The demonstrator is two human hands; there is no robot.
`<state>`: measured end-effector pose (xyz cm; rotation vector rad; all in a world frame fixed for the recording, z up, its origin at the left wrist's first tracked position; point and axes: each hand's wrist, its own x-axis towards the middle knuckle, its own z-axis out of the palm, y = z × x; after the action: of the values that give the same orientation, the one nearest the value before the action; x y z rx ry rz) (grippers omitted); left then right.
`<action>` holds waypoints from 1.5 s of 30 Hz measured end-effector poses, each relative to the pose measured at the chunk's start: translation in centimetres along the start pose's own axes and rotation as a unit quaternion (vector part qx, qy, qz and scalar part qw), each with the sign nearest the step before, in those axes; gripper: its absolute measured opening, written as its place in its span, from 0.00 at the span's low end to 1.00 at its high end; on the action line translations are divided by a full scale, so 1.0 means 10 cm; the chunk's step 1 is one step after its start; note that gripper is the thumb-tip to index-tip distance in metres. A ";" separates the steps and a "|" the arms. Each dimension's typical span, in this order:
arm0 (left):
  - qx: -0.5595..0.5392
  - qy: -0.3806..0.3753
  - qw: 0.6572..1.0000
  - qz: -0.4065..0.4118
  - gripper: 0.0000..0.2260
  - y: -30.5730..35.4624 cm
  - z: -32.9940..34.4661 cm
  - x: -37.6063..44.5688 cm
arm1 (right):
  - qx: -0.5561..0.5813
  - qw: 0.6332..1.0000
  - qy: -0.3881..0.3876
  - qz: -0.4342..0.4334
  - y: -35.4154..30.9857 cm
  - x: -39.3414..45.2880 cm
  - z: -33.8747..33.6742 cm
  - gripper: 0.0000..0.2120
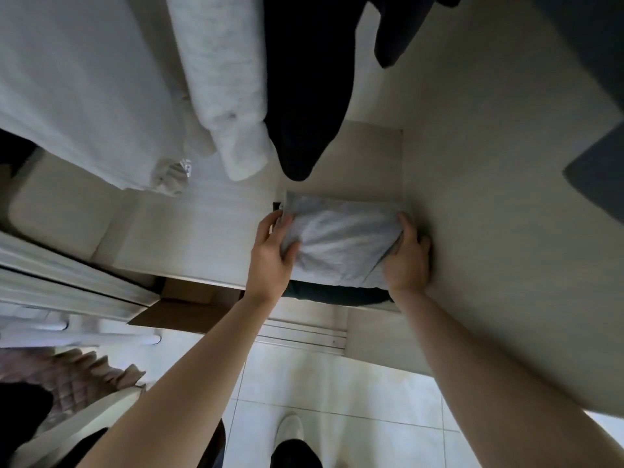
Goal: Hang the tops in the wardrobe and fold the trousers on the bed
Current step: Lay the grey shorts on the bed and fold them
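A folded light grey garment [341, 239] lies on top of a dark folded garment [334, 295] on the wardrobe floor [202, 238], against the right inner wall. My left hand [271, 255] grips its left edge, thumb on top. My right hand [407, 256] holds its right edge, fingers curled round the side. Above hang several tops: a white one [77, 89], a fluffy pale grey one [229, 86] and a black one [304, 82].
The wardrobe's right wall [489, 197] stands close to my right arm. A cardboard box [182, 309] sits below the wardrobe floor on the left, next to the sliding door rail [304, 336]. Pale floor tiles [337, 393] and my feet are below.
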<state>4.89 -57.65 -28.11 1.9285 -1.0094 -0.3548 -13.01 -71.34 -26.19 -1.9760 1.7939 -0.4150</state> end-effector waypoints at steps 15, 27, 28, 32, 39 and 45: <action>0.112 -0.178 0.975 -0.066 0.57 -0.25 0.11 -0.39 | -0.034 0.998 -0.029 -0.047 0.15 -0.14 0.12 0.25; 0.181 -0.199 0.962 -0.045 0.52 -0.21 0.11 -0.16 | -0.005 0.998 -0.036 -0.052 0.06 -0.15 -0.08 0.29; 0.185 -0.209 0.959 -0.055 0.50 -0.16 0.04 -0.22 | -0.015 0.997 -0.031 -0.064 0.05 -0.22 -0.14 0.30; 0.143 -0.238 0.954 -0.114 0.40 0.06 -0.23 -0.52 | -0.019 0.993 -0.043 -0.112 0.04 -0.58 -0.44 0.29; 0.042 -0.127 0.957 -0.258 0.28 0.82 -0.73 -1.39 | 0.023 0.975 -0.150 -0.164 0.13 -1.34 -0.93 0.21; -0.014 0.089 0.930 -0.357 0.13 1.59 -1.09 -2.76 | 0.032 0.924 -0.267 -0.271 0.42 -2.15 -1.33 0.19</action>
<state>-13.97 -34.26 -13.05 2.2039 -0.1481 -0.5790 -25.71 -51.89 -15.42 -2.2406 0.8839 -0.0721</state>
